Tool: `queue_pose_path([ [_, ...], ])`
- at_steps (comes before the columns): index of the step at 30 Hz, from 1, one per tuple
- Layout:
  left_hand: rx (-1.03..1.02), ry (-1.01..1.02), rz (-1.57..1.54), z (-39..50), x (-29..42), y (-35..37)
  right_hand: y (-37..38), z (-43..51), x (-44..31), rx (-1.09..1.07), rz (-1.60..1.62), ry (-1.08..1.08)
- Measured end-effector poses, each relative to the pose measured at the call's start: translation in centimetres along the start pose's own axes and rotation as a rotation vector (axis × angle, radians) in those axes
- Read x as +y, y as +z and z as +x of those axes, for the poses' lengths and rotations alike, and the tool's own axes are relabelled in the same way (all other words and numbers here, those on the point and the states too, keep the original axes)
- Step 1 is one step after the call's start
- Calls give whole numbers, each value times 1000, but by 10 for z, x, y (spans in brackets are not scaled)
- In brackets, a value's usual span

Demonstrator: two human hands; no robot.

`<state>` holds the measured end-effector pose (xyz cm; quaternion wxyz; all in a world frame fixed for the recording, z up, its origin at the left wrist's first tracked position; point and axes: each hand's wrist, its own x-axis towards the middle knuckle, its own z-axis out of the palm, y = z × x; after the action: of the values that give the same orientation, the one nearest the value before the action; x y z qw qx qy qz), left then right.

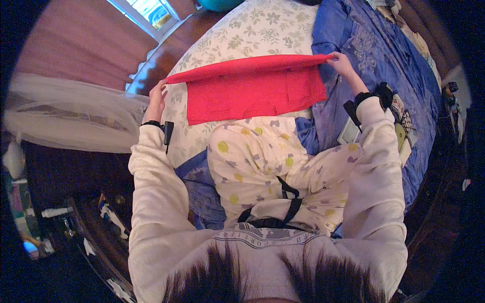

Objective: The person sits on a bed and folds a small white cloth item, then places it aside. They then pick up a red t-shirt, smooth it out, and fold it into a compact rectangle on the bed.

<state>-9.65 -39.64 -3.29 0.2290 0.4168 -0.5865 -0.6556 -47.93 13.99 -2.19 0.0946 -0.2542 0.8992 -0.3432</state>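
A red cloth (257, 89) is stretched crosswise before me over the bed, its far edge folded into a narrow band. My left hand (156, 96) pinches the far left corner between thumb and fingers. At the opposite end, my right hand (342, 65) grips the far right corner, slightly farther off than the left. The near part of the cloth hangs or lies towards my crossed legs in patterned trousers (250, 159); whether its lower edge touches the bed, I cannot tell. Both wrists wear black straps with small black devices.
Beneath is a pale leaf-print sheet (242, 34). A blue embroidered bedcover (398, 72) is bunched along the right, bearing a white-edged device (348, 130) and a green item (400, 137) among small things. Sheer netting (75, 113) hangs at left, below a window (151, 15).
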Motion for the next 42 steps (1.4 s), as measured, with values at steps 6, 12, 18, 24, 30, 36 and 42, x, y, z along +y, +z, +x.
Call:
queue_pose_path([
  [6,-131,-28,234,-42,-24,-27,4,-54,7,-189,-73,-132],
  [12,-304,-37,590,-62,-39,-39,13,-93,1,-121,-177,-272],
  [18,-289,170,561,-59,-45,-49,12,-111,-9,134,-203,-461],
  [24,-217,93,193,-30,-3,-30,-11,-69,-32,174,-186,-232],
  [30,-289,-4,-191,29,40,20,0,28,-57,45,466,270],
  [36,-285,119,-325,80,36,77,41,92,-51,112,538,184],
  [42,-151,17,-339,104,12,101,83,103,-32,115,731,244],
])
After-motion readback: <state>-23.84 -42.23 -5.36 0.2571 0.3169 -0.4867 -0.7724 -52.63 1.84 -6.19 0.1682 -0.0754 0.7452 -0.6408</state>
